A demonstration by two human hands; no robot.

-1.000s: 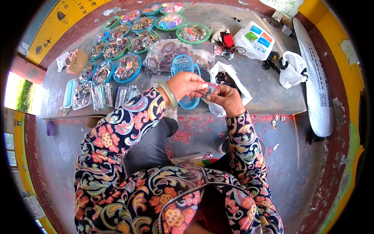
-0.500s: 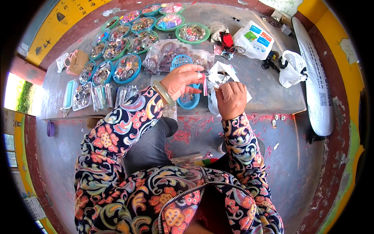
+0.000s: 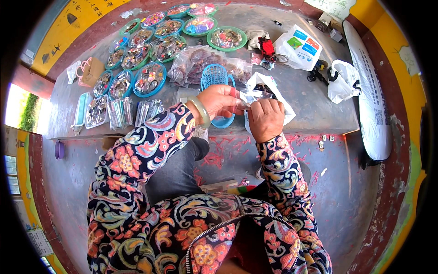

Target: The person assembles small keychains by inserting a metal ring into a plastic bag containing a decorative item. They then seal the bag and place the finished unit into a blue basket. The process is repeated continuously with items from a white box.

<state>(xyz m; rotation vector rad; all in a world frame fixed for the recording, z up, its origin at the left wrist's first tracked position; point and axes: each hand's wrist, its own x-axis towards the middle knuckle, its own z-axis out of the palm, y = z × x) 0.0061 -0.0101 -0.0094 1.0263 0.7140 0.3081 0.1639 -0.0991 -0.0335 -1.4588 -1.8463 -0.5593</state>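
Note:
My left hand (image 3: 220,100), with a pale green bangle on its wrist, and my right hand (image 3: 265,118) meet over the front edge of a grey concrete slab (image 3: 315,102). Between their fingertips they pinch a small clear plastic packet (image 3: 244,99) with something red at its end. A white plastic bag (image 3: 269,89) lies open under and behind my right hand. A blue mesh basket (image 3: 215,76) stands just behind my left hand, with a blue dish partly hidden beneath it. What the packet holds is too small to tell.
Several round green and blue dishes of small trinkets (image 3: 148,78) fill the slab's left and back. Clear packets (image 3: 121,112) lie in rows at the front left. More white bags (image 3: 343,81) sit at the right, beside a long white board (image 3: 372,105). Red scraps litter the floor (image 3: 219,153).
My hands have shifted slightly right and apart from the blue basket. The small packet now sits pinched between both hands, and the white bag shows more behind my right hand.

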